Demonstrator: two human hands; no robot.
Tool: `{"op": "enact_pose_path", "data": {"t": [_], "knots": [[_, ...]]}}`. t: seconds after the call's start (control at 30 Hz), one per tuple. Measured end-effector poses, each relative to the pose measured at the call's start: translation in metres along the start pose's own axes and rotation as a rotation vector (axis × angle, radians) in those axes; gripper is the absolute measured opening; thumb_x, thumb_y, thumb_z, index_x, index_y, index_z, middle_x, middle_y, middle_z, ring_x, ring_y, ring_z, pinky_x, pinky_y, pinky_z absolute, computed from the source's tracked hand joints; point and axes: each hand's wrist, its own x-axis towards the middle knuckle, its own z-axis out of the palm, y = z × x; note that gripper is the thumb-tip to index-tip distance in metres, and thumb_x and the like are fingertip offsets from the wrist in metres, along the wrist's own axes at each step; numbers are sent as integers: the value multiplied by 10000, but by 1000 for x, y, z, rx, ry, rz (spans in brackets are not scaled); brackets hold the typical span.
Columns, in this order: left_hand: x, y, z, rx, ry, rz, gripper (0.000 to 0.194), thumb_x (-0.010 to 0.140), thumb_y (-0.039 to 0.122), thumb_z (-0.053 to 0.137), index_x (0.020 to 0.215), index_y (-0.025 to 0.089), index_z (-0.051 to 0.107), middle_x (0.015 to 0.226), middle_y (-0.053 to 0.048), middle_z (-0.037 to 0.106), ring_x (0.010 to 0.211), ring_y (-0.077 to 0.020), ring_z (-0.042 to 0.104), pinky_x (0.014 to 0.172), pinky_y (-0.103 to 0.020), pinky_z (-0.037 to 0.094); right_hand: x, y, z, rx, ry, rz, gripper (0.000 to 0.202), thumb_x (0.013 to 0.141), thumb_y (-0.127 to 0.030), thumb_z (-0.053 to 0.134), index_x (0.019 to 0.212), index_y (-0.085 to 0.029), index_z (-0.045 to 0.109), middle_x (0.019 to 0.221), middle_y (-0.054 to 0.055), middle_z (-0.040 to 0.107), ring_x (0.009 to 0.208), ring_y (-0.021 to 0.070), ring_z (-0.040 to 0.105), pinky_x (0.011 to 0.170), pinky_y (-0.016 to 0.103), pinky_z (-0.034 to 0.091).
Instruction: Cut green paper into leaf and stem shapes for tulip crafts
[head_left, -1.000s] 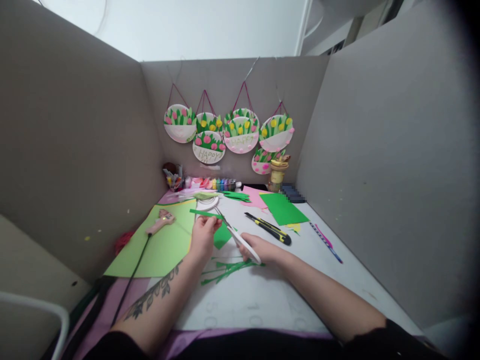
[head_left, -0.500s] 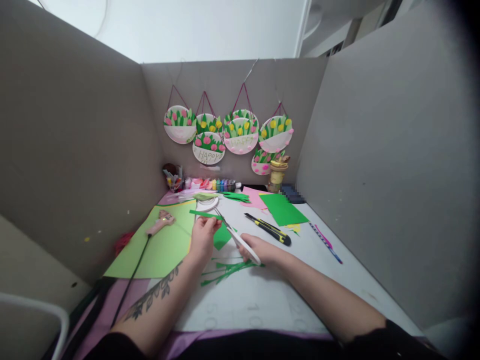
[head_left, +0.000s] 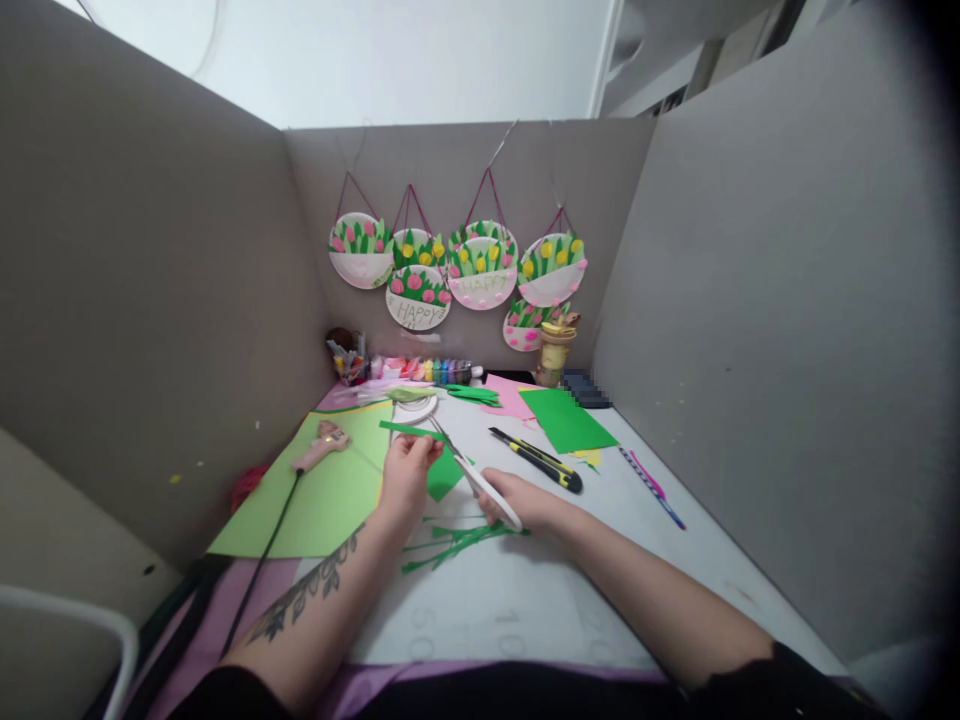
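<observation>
Left hand (head_left: 405,468) pinches the strip (head_left: 401,428), right hand (head_left: 528,500) grips scissors (head_left: 491,492). Trimming, it seems; a clean snip needs steadiness.

Gray partition walls (head_left: 757,300) box in the white-topped table (head_left: 585,590) beneath a pale, bright expanse (head_left: 420,60)

One pair of scissors (head_left: 495,495), one knife (head_left: 537,460), one glue gun (head_left: 321,450)

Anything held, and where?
Left hand: green paper strip, by its right-hand part. Right hand: scissors, by the white handles.
</observation>
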Motion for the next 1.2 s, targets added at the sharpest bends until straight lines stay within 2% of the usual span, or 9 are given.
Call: {"op": "enact_pose_path", "data": {"t": [0.3, 0.8, 1.2], "knots": [[1, -1, -1, -9, -8, -2, 231, 604, 276, 706, 650, 162, 511, 613, 30, 579, 670, -139, 614, 744, -307, 499, -6, -12, -1, -27, -14, -3, 171, 714, -266, 590, 795, -186, 463, 674, -33, 525, 577, 106, 530, 513, 211, 421], [4, -1, -5, 41, -54, 21, 250, 602, 310, 718, 625, 164, 515, 587, 26, 569, 590, -111, 554, 646, -262, 473, -8, -19, -3, -5, -48, 40, 137, 669, -213, 558, 727, -200, 434, 566, -57, 498, 496, 88, 474, 453, 189, 377], [5, 3, -5, 79, -70, 32, 261, 591, 324, 720, 623, 161, 519, 591, 27, 565, 573, -107, 535, 620, -252, 458, -4, -4, -8, -31, -44, 24, 147, 714, -274, 554, 762, -202, 436, 561, -56, 502, 487, 93, 470, 452, 196, 379]]}}
